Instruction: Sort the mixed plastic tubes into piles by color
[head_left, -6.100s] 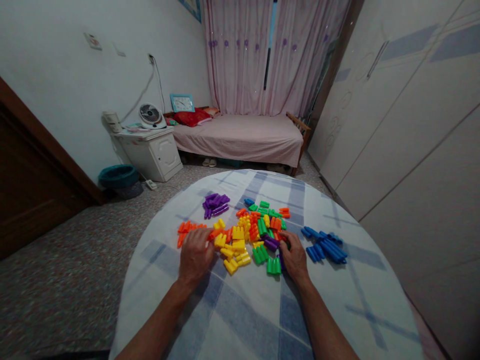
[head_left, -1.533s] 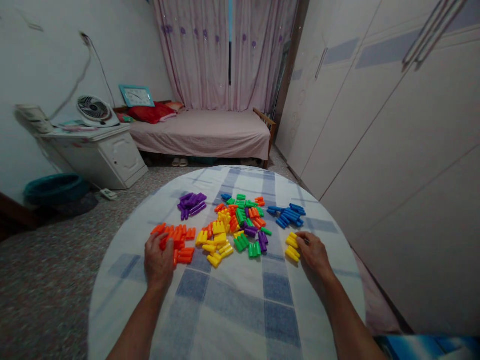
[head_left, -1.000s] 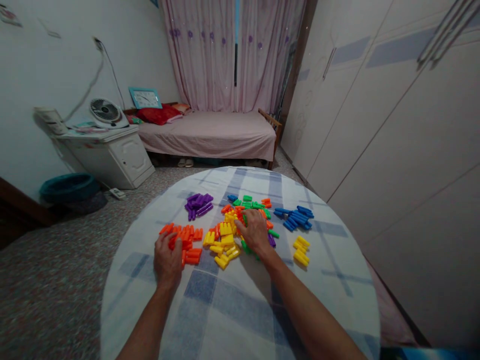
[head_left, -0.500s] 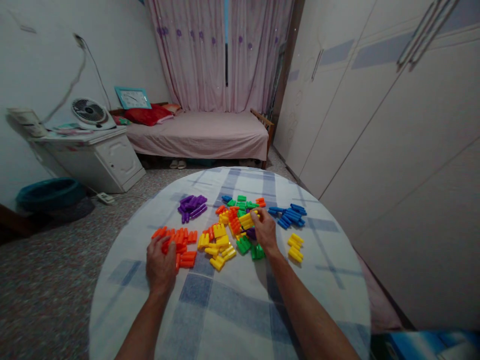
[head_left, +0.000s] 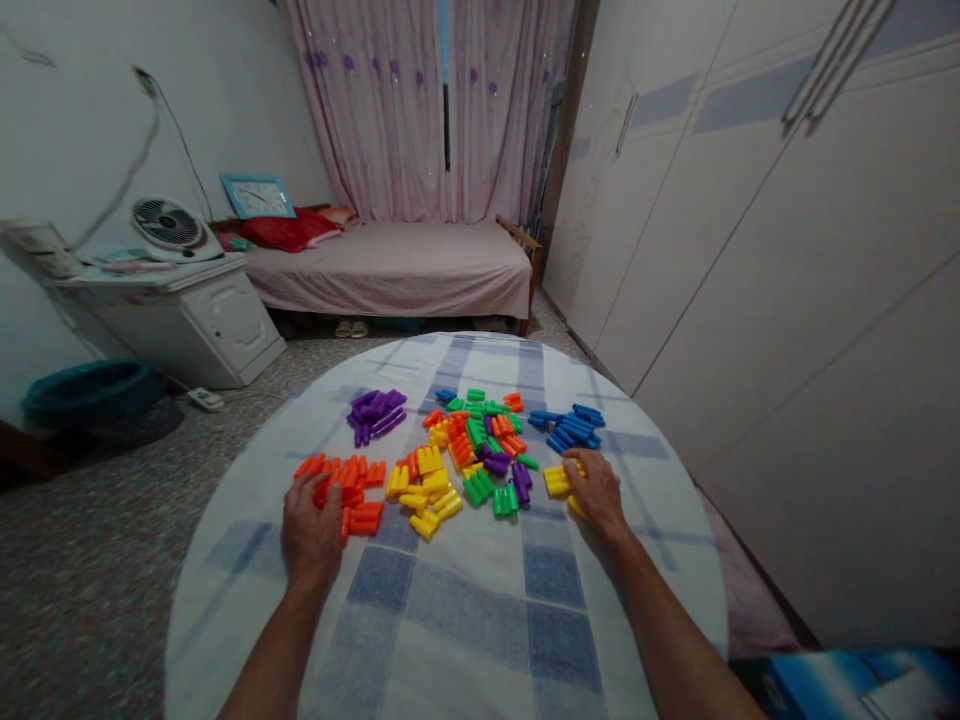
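To the right of the mixed heap (head_left: 480,436) of plastic pieces stands a white wardrobe (head_left: 712,300) with lilac bands; well beyond the heap there are pink curtains (head_left: 375,130) and a bed (head_left: 420,262) with a pink cover. Under the heap is the round surface (head_left: 450,630), with a blue-and-white checked cloth. Far to the left of the heap are a white cabinet (head_left: 229,325) and a teal bin (head_left: 94,388), whose inside I cannot see. Nearer than the heap, at right, a blue printed object (head_left: 862,685) is cut by the view; its writing cannot be read. On the cabinet, a fan (head_left: 169,222); at the bed's head, a blue-framed clock (head_left: 259,197) with marks too small for reading. Left of the heap, the left hand (head_left: 311,525) rests on the orange pile (head_left: 364,470), its fingers bent; whether they grasp, I cannot tell. Behind-left of the heap lies the purple pile (head_left: 376,414), behind-right the blue pile (head_left: 574,428). Right of the heap, the fingers of the right hand (head_left: 598,490) grasp a yellow piece (head_left: 555,481).
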